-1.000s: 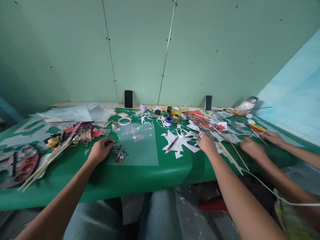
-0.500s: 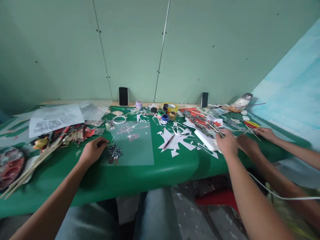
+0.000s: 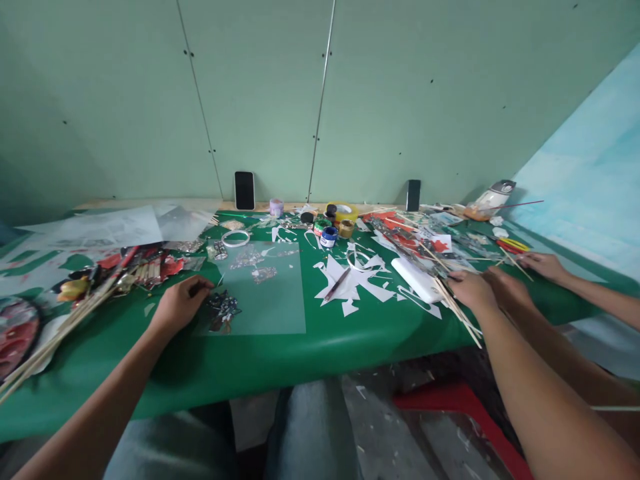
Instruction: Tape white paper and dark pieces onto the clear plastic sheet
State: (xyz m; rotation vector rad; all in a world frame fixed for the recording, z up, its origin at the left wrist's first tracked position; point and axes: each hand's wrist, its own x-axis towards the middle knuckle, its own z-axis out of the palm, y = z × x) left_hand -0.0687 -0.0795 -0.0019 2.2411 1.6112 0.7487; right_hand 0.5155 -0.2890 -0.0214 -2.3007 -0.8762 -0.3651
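My left hand [image 3: 183,300] hovers at the left edge of a translucent sheet [image 3: 277,307], fingers curled into a pinch. Something thin and small shows at the fingertips, too fine to name. Just right of them lies a cluster of dark glittery pieces [image 3: 223,309] on the sheet. Paler glittery pieces [image 3: 263,274] lie farther up. On the right, my right hand [image 3: 473,290] is beside a bundle of thin wooden sticks [image 3: 459,313] that juts over the table's front edge. Its fingers point left and are partly hidden, so their grip is unclear.
White paper scraps [image 3: 345,280], a pencil-like tool [image 3: 337,283], paint jars [image 3: 329,237] and a white roll [image 3: 416,280] cover the middle. Two phones lean against the wall. Another person's hands [image 3: 545,267] work at far right near pliers [image 3: 515,245]. A paint palette [image 3: 17,333] is at left.
My right hand has shifted right and slightly down, and the wooden stick bundle now shows beside it. My left hand stays about where it was. The view has tilted slightly.
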